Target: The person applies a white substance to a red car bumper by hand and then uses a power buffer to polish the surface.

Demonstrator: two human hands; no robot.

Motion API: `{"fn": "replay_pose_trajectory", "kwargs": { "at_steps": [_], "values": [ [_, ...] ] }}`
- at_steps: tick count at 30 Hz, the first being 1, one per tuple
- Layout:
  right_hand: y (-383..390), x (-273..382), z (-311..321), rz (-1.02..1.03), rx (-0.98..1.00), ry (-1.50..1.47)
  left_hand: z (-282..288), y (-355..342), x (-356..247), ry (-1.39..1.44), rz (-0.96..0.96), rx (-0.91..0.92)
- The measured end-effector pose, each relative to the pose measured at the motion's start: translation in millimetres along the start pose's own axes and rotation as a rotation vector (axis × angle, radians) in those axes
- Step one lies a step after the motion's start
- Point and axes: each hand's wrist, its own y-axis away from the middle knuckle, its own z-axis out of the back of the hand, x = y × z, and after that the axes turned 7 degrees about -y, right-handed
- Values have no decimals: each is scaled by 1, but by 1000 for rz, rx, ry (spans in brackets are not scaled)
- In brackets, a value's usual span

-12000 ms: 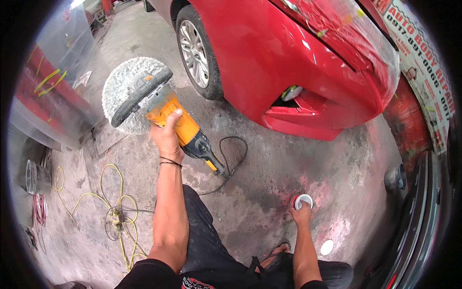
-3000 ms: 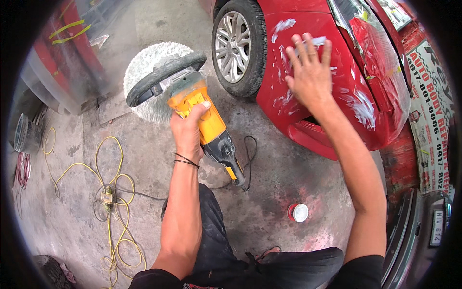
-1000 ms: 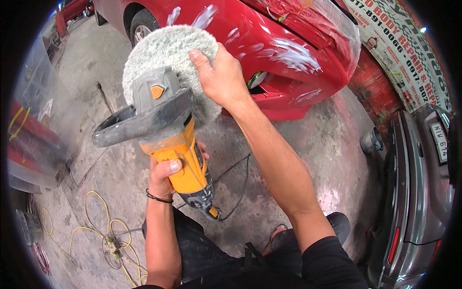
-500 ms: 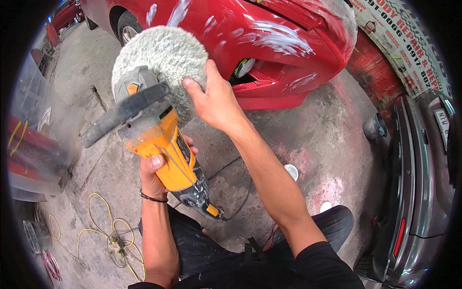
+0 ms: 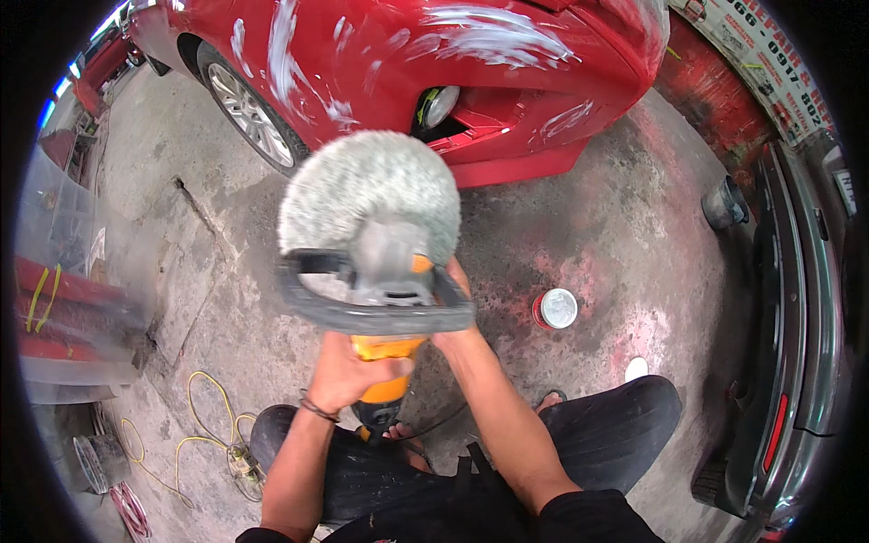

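A yellow and grey polisher (image 5: 386, 348) stands tilted up in front of me, its round white wool pad (image 5: 362, 185) at the top. The pad is slightly blurred. My left hand (image 5: 348, 373) is wrapped round the yellow body, thumb across the front. The black loop handle (image 5: 380, 317) crosses above that hand. My right hand (image 5: 460, 281) is at the handle's right end, mostly behind it; its grip is hidden. Beyond the pad is a red car bumper and fender (image 5: 380, 90), with white smears of compound (image 5: 493, 38) on the paint.
An open tub of white paste (image 5: 559, 309) stands on the floor to the right, near a white round lid (image 5: 636, 369). A yellow cord (image 5: 213, 439) lies coiled at the left. A dark car bumper (image 5: 787, 317) runs along the right, with a dark bucket (image 5: 724, 204) nearby.
The polisher has swung to the right and lower, turning its handle level toward me. My right hand has gone from the pad's edge to behind the handle. The left hand keeps its hold.
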Motion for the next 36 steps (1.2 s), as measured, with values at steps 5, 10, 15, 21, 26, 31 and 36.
{"fn": "replay_pose_trajectory", "kwargs": {
  "at_steps": [5, 10, 15, 21, 26, 31, 36],
  "values": [
    [21, 22, 84, 83, -42, 188, -40, -27, 45, -188, 25, 121],
    [58, 76, 107, 451, -18, 797, -70, -50, 47, -130, 89, 256],
    [76, 117, 116, 491, -286, 266, -98, -75, 44, -31, 39, 574],
    [113, 138, 85, 393, -49, -301, -135, -88, 56, -119, -136, 542],
    [123, 122, 61, 534, -299, -14, -142, -93, 53, -45, -163, 487],
    [138, 82, 88, 316, -198, 241, -127, -100, 11, -120, -302, 382],
    [142, 44, 74, 123, -51, 567, -117, -104, 8, -82, -452, 124]
  ]
}}
